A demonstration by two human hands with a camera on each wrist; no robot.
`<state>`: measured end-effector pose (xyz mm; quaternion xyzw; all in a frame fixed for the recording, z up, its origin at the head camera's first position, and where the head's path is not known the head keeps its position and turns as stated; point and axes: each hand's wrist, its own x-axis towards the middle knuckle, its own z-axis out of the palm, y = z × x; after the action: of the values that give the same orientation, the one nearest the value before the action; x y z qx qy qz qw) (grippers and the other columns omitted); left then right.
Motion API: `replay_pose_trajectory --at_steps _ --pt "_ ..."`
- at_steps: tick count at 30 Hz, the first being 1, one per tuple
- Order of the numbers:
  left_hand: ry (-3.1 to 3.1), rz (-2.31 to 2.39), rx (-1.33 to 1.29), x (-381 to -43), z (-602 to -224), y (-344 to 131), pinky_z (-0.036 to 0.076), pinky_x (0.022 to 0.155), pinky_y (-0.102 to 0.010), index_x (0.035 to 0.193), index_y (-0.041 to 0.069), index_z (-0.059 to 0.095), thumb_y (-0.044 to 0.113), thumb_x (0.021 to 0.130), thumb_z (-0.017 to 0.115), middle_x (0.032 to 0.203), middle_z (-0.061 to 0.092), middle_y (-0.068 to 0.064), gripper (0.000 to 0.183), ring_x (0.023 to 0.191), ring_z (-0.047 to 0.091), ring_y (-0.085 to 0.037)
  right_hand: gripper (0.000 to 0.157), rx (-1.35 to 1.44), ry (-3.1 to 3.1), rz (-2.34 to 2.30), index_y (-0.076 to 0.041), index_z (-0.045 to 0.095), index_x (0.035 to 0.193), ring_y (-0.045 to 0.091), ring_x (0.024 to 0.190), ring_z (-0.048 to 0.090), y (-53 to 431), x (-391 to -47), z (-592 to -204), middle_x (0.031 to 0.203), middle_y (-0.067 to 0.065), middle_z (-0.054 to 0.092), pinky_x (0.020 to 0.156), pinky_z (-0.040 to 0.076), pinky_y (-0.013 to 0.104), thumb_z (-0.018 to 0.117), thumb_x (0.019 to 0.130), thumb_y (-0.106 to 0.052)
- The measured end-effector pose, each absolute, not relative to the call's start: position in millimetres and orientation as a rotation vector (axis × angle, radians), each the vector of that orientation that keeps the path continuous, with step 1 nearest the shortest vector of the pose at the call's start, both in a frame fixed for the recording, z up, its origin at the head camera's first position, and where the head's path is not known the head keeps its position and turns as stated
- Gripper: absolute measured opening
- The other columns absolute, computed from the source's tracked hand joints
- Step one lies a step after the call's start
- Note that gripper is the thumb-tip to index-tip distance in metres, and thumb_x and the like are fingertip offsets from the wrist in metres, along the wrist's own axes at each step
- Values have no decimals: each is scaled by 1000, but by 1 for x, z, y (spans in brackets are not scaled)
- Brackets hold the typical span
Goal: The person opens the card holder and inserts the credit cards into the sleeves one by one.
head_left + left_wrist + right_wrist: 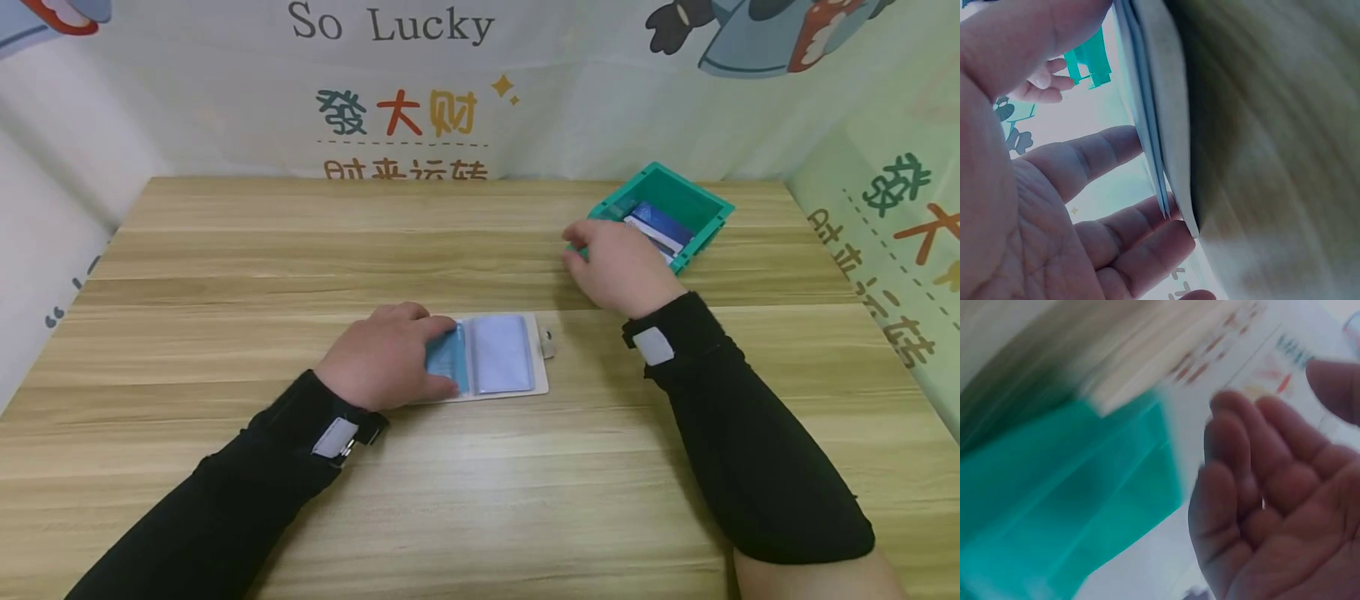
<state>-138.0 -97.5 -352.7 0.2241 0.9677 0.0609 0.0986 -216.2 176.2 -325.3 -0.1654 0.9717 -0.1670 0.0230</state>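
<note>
An opened card holder (pixel 502 354) with clear sleeves lies on the table, a blue card (pixel 448 362) showing in its left half. My left hand (pixel 386 357) rests over that left half, thumb at the near edge and fingers toward the far edge. In the left wrist view, fingertips touch the edges of its pages (pixel 1147 106). My right hand (pixel 618 262) is at the near left side of a green bin (pixel 701 198), fingers loosely bent and holding nothing. Inside the bin are several cards (pixel 660 227), partly hidden by the hand.
The light wood table (pixel 315 250) ends at a printed cloth (pixel 570 100) along the back. Another printed cloth (pixel 900 217) borders the right side. A small clasp tab (pixel 547 342) sticks out from the card holder's right edge.
</note>
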Motion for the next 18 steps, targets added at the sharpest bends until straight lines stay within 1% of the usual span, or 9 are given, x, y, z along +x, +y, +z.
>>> replay_pose_trajectory --at_steps 6,12,15,18 --pt "2867 178 669 -138 -353 -97 46 77 -46 135 23 51 60 72 69 124 50 -9 75 100 44 -25 33 -237 3160 -531 -1 59 120 35 100 53 210 -234 -331 114 18 61 84 45 51 51 96 -21" --pt "2881 180 672 -137 -353 -98 46 75 -46 134 22 52 61 72 69 122 51 -8 75 98 44 -25 35 -157 3193 -448 2 59 120 39 96 54 221 -240 -334 112 23 60 83 46 54 53 93 -19" --pt "2884 177 678 -137 -353 -98 45 76 -46 134 22 51 61 72 69 122 51 -9 76 98 44 -25 36 -142 3176 -349 2 58 120 41 89 55 223 -240 -336 106 25 61 77 48 55 54 92 -21" --pt "2881 168 691 -137 -353 -97 44 78 -47 135 20 51 61 73 68 122 51 -10 76 100 44 -26 35 -112 3162 -233 1 59 116 40 77 56 224 -239 -337 96 25 63 67 49 54 55 92 -23"
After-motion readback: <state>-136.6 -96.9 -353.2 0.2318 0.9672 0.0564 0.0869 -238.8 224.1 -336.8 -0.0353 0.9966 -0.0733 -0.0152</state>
